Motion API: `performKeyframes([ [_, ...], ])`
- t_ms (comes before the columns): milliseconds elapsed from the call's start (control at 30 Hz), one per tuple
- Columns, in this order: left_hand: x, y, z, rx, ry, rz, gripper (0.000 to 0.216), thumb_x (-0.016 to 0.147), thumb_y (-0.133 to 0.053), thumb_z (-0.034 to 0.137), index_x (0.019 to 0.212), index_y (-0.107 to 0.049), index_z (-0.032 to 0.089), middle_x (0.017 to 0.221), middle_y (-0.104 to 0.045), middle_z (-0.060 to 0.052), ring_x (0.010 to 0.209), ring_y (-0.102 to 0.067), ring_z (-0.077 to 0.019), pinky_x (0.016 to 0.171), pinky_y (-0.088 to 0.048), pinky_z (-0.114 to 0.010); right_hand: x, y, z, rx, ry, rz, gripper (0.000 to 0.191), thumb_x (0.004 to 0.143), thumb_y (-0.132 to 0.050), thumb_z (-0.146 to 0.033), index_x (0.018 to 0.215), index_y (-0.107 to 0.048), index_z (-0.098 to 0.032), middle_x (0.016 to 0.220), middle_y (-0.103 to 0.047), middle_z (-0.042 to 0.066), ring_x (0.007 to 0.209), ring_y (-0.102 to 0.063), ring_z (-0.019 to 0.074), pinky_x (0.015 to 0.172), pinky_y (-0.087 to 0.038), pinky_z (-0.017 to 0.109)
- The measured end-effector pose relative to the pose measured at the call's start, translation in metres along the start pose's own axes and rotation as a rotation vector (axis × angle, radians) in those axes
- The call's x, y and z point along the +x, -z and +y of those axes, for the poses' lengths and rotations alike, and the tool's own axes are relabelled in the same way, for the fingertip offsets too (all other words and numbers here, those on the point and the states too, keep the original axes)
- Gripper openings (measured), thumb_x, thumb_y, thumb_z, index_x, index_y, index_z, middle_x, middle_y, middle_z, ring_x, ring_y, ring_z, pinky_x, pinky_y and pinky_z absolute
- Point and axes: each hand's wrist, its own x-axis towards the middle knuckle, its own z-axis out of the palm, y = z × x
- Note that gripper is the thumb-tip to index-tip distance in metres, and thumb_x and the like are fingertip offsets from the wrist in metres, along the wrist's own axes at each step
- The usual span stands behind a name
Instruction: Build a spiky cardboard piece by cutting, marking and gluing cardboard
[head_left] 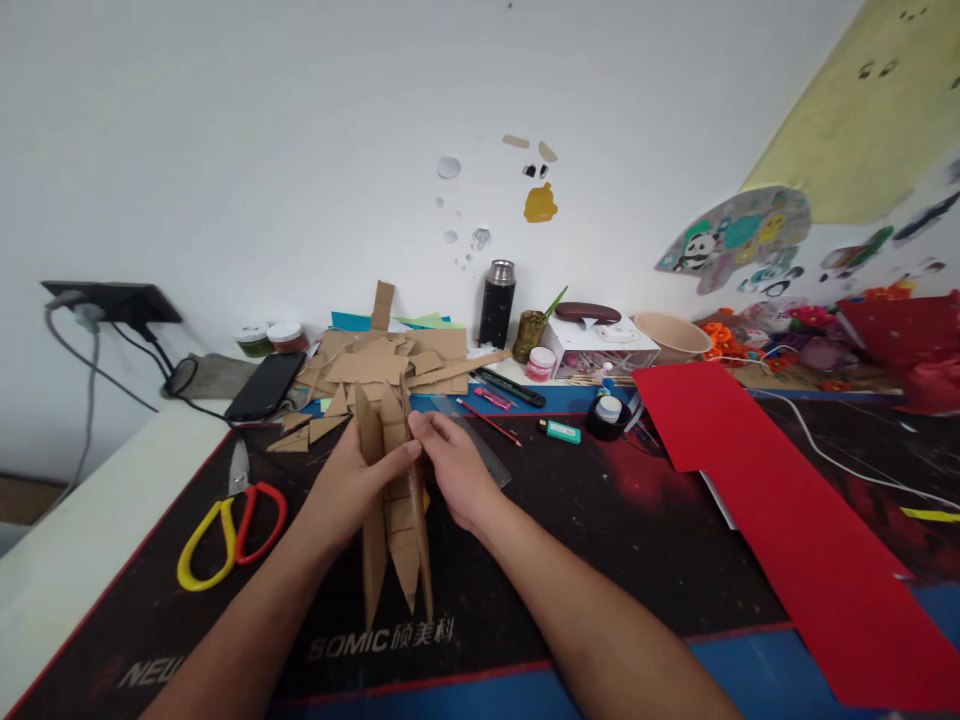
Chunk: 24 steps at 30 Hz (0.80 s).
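Note:
Between my hands stands a cardboard model [401, 525] of long pointed panels joined by cross pieces, its tips toward the front and the back. My left hand [360, 475] grips its left side, the thumb reaching across the top toward the right panel. On the right panel my right hand [454, 455] closes with thumb and fingers near the upper edge. Part of the fingers of both hands is hidden behind the cardboard. Scissors [240, 520] with one yellow and one red handle lie left of my left hand. Behind the model is a pile of cardboard scraps [375, 365].
Red card [780, 510] covers the right side of the black mat [592, 570]. Along the back stand a black flask [497, 305], a white box [600, 340] and a bowl [673, 337]. A phone [266, 386], a pencil [491, 422], a cutter [510, 386] and a green lighter [561, 432] lie nearby.

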Motion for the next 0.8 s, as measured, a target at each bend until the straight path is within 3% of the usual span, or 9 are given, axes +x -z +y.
performKeyframes([
  [233,0.011,0.011,-0.006,-0.161,0.023,0.214,0.069,0.068,-0.093,0.054,0.124,-0.070,0.018,0.109,-0.082,-0.009,0.093,-0.079,-0.0302,0.079,-0.062,-0.036,-0.007,-0.003,0.001,-0.020,-0.009,-0.148,0.057,0.083,-0.079,-0.076,0.112,-0.076,-0.027,0.101,-0.074,0.002,0.093,-0.066,0.0221,0.082,-0.048,0.033],
  [433,0.017,0.017,-0.005,-0.209,0.024,0.233,0.074,0.066,-0.095,0.049,0.129,-0.071,0.018,0.116,-0.082,-0.011,0.100,-0.079,-0.0309,0.085,-0.063,-0.038,-0.006,-0.002,0.007,-0.069,-0.021,-0.192,0.053,0.078,-0.086,-0.071,0.103,-0.079,-0.025,0.098,-0.076,0.002,0.093,-0.068,0.0231,0.086,-0.051,0.034],
  [633,0.018,0.018,-0.003,-0.374,0.181,0.282,0.051,0.078,-0.081,0.047,0.120,-0.074,0.019,0.095,-0.085,-0.010,0.083,-0.083,-0.0309,0.075,-0.066,-0.040,-0.004,0.000,0.002,0.000,-0.044,-0.171,0.048,0.082,-0.084,-0.069,0.100,-0.082,-0.024,0.087,-0.077,0.003,0.083,-0.070,0.0243,0.086,-0.053,0.038],
  [800,0.014,0.020,0.002,-0.439,0.236,0.260,0.047,0.067,-0.080,0.031,0.112,-0.072,0.020,0.084,-0.084,-0.007,0.076,-0.082,-0.0329,0.068,-0.067,-0.042,-0.005,-0.001,-0.002,0.080,-0.056,-0.143,0.048,0.077,-0.088,-0.067,0.100,-0.082,-0.024,0.097,-0.081,0.005,0.092,-0.075,0.0278,0.092,-0.055,0.042],
])
